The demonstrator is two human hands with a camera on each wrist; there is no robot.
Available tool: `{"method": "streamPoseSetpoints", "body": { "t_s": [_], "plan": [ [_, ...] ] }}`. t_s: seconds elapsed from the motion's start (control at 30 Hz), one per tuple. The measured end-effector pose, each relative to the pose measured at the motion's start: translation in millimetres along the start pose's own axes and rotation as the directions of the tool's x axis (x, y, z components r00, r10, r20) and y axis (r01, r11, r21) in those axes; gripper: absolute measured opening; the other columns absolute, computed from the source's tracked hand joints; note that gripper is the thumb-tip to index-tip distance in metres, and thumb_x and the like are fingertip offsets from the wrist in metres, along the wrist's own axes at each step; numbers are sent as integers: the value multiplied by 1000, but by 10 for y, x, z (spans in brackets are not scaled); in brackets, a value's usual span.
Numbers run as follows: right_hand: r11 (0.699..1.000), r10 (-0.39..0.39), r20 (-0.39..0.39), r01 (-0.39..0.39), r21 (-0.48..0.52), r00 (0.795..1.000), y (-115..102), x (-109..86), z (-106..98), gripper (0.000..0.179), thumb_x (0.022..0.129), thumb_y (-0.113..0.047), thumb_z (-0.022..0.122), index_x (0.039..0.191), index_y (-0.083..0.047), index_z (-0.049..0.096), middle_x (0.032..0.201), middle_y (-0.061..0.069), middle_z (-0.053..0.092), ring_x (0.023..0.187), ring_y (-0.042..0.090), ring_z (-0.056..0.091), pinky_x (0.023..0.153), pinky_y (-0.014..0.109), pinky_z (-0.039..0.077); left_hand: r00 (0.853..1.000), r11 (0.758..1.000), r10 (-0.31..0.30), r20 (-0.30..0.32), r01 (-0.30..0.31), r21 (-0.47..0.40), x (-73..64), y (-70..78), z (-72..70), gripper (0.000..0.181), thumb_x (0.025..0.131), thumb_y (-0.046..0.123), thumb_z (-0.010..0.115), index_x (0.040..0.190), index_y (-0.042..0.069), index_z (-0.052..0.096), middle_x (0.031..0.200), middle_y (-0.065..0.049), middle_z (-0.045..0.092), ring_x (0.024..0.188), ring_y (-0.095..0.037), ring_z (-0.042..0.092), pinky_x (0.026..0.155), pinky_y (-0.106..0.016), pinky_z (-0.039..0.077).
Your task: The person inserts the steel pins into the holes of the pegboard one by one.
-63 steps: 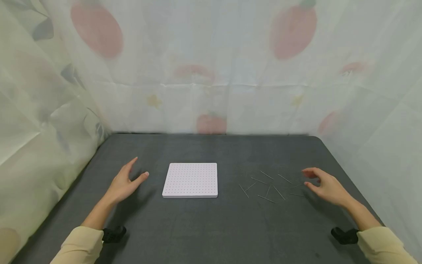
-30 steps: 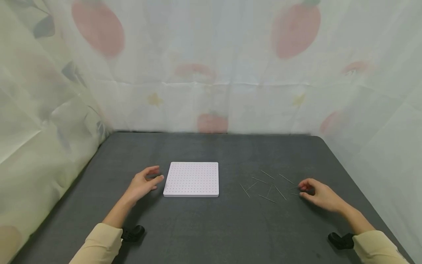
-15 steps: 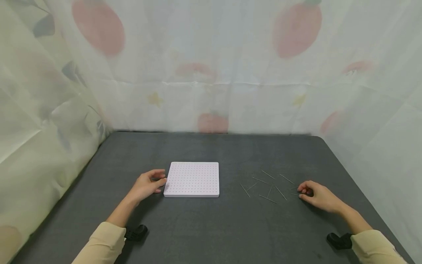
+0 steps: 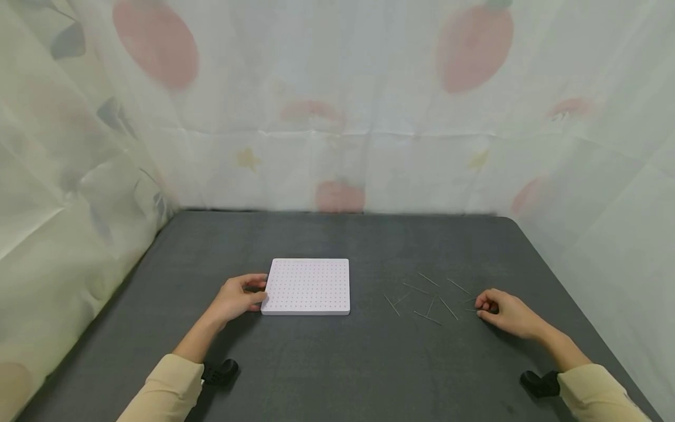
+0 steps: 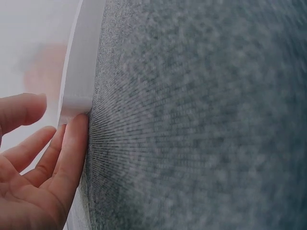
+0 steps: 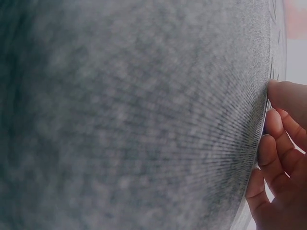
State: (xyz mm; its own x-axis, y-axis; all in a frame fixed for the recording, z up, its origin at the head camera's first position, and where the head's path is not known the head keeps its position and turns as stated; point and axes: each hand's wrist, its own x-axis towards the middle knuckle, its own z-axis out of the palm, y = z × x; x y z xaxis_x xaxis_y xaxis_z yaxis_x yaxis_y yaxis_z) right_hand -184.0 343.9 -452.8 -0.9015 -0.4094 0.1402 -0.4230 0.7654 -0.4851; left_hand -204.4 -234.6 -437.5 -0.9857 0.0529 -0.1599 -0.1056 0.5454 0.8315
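Cream sleeves [image 4: 166,384] are running out of the head view along its lower edge, and a black device [image 4: 221,373] is sitting at each wrist. The left hand [image 4: 232,298] is touching the left side of a white dotted board [image 4: 306,287], which is lying flat on the dark surface [image 4: 316,363]. From above, the hand is hiding part of this contact and its thumb is overlapping the board; the left wrist view is showing nearly straight, slightly spread fingers [image 5: 76,139] meeting the board's corner, with the thumb standing apart.

Over to the right, the right hand [image 4: 511,315] is bending its fingers down beside the outermost of several thin rods [image 4: 448,308], covering their ends. Whether it is pinching one, I cannot tell (the right wrist view is showing fingertips close to the surface, but cropping the hand). The other rods are lying scattered between hand and board, their faintest ends blending into the grey. Beyond, a pale printed curtain [image 4: 416,170] is hanging, its fruit shapes looking blurred.
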Motion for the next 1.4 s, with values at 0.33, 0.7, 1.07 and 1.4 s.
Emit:
{"method": "streamPoseSetpoints", "body": {
  "t_s": [0.33, 0.7, 1.07, 1.4],
  "plan": [
    [997, -68, -46, 67, -29, 997, 34, 1, 20, 17, 87, -4, 71, 89, -17, 60, 83, -12, 51, 72, -9, 39, 60, 15, 35, 1000, 1000, 0, 11, 0, -12, 7, 49, 3, 51, 84, -1, 67, 134, -6, 56, 128, -27, 60, 90, -17, 67, 69, -31, 62],
    [994, -107, -73, 104, -41, 992, 56, 7, 10, 20, 85, -2, 71, 86, -18, 60, 81, -13, 52, 70, -10, 38, 58, 14, 35, 1000, 1000, -20, -4, 20, -6, 30, 11, 34, 50, 84, -4, 66, 133, -6, 56, 128, -27, 61, 87, -17, 68, 69, -32, 62],
    [995, -88, -81, 84, -49, 993, 52, 11, 31, 19, 86, -1, 70, 83, -18, 61, 79, -14, 52, 69, -10, 39, 56, 17, 36, 999, 1000, -30, -10, 30, 3, 0, 21, 31, 50, 84, -3, 67, 133, -6, 57, 127, -26, 62, 87, -17, 67, 69, -32, 62],
    [996, -80, -74, 76, -49, 994, 35, 0, 49, 18, 87, -1, 69, 83, -17, 62, 79, -13, 53, 68, -10, 38, 55, 18, 36, 999, 999, -49, -12, 49, 4, -24, 14, 41, 50, 85, -1, 68, 133, -5, 57, 127, -25, 62, 86, -16, 68, 70, -32, 62]
  ]
}}
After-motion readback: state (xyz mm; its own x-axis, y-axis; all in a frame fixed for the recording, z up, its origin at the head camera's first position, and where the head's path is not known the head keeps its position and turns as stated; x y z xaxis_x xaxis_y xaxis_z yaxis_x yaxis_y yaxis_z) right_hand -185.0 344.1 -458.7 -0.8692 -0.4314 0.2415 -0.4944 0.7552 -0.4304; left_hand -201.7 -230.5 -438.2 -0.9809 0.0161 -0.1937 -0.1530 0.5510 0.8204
